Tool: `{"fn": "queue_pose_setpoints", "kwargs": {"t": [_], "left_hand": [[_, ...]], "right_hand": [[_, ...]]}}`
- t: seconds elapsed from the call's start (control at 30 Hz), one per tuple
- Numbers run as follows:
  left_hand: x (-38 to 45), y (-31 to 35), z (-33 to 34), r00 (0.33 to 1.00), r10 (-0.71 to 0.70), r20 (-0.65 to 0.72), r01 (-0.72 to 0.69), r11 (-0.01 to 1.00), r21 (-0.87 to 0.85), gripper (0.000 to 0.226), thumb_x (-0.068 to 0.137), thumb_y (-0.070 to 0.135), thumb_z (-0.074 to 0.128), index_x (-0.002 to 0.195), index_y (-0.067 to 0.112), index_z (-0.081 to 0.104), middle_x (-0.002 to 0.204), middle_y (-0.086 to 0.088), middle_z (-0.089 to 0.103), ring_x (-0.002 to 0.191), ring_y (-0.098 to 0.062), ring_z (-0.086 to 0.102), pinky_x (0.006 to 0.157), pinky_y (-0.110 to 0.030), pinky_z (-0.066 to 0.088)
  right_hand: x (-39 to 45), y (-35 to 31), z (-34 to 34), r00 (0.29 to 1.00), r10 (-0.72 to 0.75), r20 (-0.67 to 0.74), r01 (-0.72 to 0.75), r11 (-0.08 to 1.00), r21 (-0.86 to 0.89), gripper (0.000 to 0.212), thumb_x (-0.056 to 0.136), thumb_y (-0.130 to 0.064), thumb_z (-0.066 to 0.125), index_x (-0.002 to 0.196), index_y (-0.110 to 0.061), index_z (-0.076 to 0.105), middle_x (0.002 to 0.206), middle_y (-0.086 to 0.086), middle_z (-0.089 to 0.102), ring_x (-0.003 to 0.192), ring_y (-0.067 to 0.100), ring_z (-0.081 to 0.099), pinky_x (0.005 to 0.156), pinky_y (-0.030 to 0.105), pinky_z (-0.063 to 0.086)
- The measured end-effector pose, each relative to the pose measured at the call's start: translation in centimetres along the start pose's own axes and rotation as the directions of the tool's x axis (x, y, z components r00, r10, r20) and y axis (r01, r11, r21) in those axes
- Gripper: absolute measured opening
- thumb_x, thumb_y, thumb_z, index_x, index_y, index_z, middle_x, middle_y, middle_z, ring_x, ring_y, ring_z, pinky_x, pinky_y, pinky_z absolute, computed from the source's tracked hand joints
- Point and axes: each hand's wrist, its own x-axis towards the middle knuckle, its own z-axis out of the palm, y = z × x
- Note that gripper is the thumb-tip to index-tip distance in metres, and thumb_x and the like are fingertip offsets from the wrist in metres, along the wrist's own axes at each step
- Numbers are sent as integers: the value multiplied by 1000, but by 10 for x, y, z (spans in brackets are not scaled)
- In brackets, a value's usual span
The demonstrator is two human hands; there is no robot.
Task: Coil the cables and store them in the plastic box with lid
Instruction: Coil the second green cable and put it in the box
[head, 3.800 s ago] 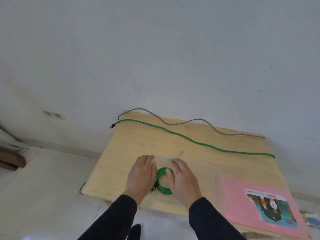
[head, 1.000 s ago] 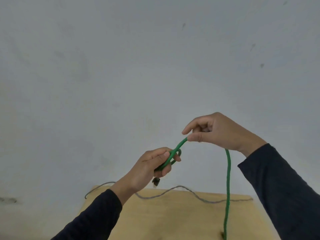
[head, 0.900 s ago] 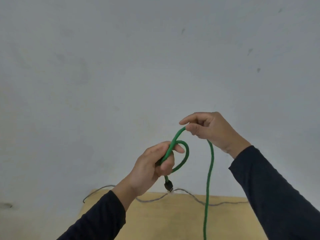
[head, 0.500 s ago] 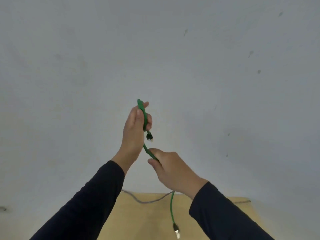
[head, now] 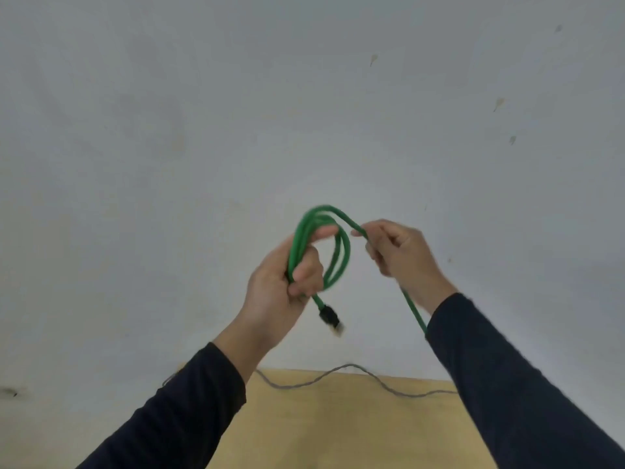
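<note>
A green cable is held up in front of the wall, wound into a few loops. My left hand is closed around the loops, and the cable's black plug dangles just below it. My right hand pinches the cable's free run to the right of the loops; the strand drops down behind my right sleeve. A grey cable lies in a wavy line along the far edge of the wooden table. The plastic box is out of view.
A plain grey-white wall fills most of the view behind my hands. Only the far part of the table shows at the bottom, between my dark sleeves.
My hands have lifted a green cable off the table and wound it: one small loop a second ago, a few loops now. My right hand went low, then rose beside the left.
</note>
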Motion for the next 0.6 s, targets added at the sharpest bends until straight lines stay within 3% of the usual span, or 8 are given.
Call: {"fn": "queue_pose_setpoints", "kwargs": {"t": [0.1, 0.17, 0.23, 0.3, 0.37, 0.43, 0.5, 0.6], "left_hand": [[24, 20, -2, 972, 135, -195, -137, 991, 1, 39, 99, 15, 25, 103, 13, 65, 48, 10, 35, 42, -5, 26, 48, -18, 28], [37, 24, -9, 925, 201, -323, -145, 971, 189, 37, 101, 21, 26, 106, 18, 62, 51, 9, 40, 45, -8, 31, 54, -19, 33], [41, 17, -16, 899, 257, -355, -62, 876, 478, 37, 101, 28, 24, 109, 23, 60, 56, 9, 46, 48, -7, 37, 55, -17, 36], [34, -1, -26, 922, 287, -260, -22, 708, 706, 36, 101, 32, 24, 114, 25, 57, 61, 5, 50, 50, -5, 41, 52, -14, 37], [21, -20, -37, 959, 238, -155, -24, 615, 788, 34, 101, 32, 28, 114, 25, 58, 65, 0, 54, 54, -5, 46, 52, -14, 39], [8, -32, -44, 986, 126, -112, 6, 636, 771, 34, 100, 32, 31, 106, 21, 63, 66, -1, 55, 57, -6, 50, 55, -17, 42], [-3, -39, -44, 999, -3, -41, 31, 715, 698, 38, 99, 33, 32, 91, 12, 63, 55, 2, 51, 48, -9, 44, 49, -25, 39], [-17, -41, -36, 983, -177, 52, 111, 793, 598, 43, 97, 30, 28, 96, 10, 66, 45, 7, 43, 42, -11, 31, 46, -24, 28]], "right_hand": [[-23, 25, 35, 996, 25, 85, -3, 970, -244, 26, 97, -26, 40, 105, -28, 65, 57, -5, 48, 47, 9, 39, 48, 23, 32], [-43, 28, 58, 969, 24, 247, 73, 923, -377, 28, 98, -29, 38, 114, -20, 59, 60, -4, 50, 49, 15, 42, 51, 28, 35], [-56, 19, 72, 932, 12, 363, 157, 889, -430, 29, 98, -29, 39, 111, -11, 58, 63, 4, 55, 50, 20, 46, 52, 30, 36], [-59, 2, 73, 905, -26, 425, 213, 892, -399, 27, 96, -29, 44, 97, -7, 60, 67, 9, 58, 54, 20, 47, 54, 30, 37], [-52, -15, 63, 884, -77, 461, 305, 843, -444, 22, 93, -29, 49, 87, -10, 61, 70, 3, 59, 61, 17, 49, 61, 32, 40], [-43, -27, 49, 888, -100, 449, 334, 812, -480, 15, 88, -28, 58, 87, -16, 67, 72, -5, 61, 64, 11, 53, 65, 29, 44], [-33, -33, 31, 922, -106, 372, 269, 867, -419, 8, 82, -24, 66, 84, -18, 70, 69, -13, 60, 62, 2, 54, 62, 16, 42], [-21, -32, 4, 962, -66, 265, 141, 951, -274, 3, 78, -19, 71, 80, -18, 71, 75, -10, 68, 73, 1, 62, 69, 11, 47]]}}
